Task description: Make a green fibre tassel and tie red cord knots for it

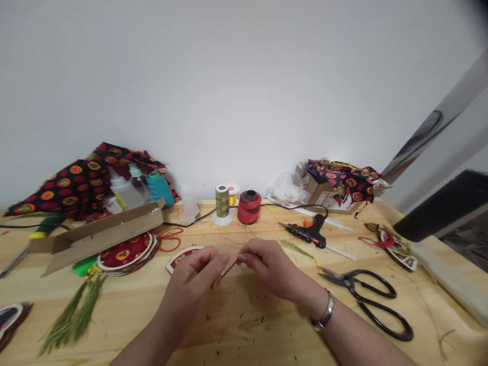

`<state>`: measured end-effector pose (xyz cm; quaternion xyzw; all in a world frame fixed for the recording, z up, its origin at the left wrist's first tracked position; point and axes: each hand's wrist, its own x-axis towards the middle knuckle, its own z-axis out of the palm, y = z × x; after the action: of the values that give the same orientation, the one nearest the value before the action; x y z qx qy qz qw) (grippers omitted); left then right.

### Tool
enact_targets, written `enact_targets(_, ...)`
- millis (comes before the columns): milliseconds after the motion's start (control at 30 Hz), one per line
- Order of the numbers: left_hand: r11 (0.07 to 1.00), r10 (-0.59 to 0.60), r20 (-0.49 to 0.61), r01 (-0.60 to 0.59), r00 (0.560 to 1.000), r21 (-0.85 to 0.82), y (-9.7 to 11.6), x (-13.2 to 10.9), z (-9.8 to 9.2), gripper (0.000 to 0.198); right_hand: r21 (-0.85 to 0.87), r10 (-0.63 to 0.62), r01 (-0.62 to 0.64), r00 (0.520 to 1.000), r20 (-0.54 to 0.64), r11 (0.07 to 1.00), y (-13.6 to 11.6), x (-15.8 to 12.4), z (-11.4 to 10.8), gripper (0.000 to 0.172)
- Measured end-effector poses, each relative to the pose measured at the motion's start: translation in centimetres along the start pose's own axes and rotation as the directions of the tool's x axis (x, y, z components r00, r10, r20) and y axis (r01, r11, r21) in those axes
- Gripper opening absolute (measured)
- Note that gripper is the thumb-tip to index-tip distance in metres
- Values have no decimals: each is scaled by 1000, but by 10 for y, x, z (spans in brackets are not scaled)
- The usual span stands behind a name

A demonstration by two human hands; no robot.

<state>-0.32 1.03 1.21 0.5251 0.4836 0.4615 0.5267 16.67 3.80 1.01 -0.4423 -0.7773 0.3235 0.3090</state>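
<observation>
A short length of red cord stretches between my two hands above the table. My left hand is closed, thumb against the fingers, at the cord's lower end. At the upper end, my right hand pinches the cord between thumb and fingertips; a silver bracelet circles that wrist. Just behind my left hand lies a leaf-shaped ornament with a pale rim and patterned cloth, partly hidden by the hand. A spool of red cord stands beyond my hands.
Black-handled scissors lie right of my right arm, below a glue gun. Round cloth ornaments with green tassels lie left, beside a long cardboard box. A green thread spool stands near the wall.
</observation>
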Motion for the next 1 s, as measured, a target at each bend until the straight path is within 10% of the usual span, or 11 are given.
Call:
enact_targets(367, 969, 49, -25, -41, 999, 244, -8, 4, 5, 23, -344, -185, 228, 971, 153, 911, -2, -2, 1, 23)
enact_targets(600, 836, 91, 178, -173, 980, 521, -6, 1, 4, 36, -378, -155, 231, 963, 219, 897, 2, -2, 2, 20)
enact_targets(1000, 772, 118, 155, -188, 981, 607, -8, 2, 6, 23, -436, -119, 209, 967, 224, 875, 0, -3, -1, 18)
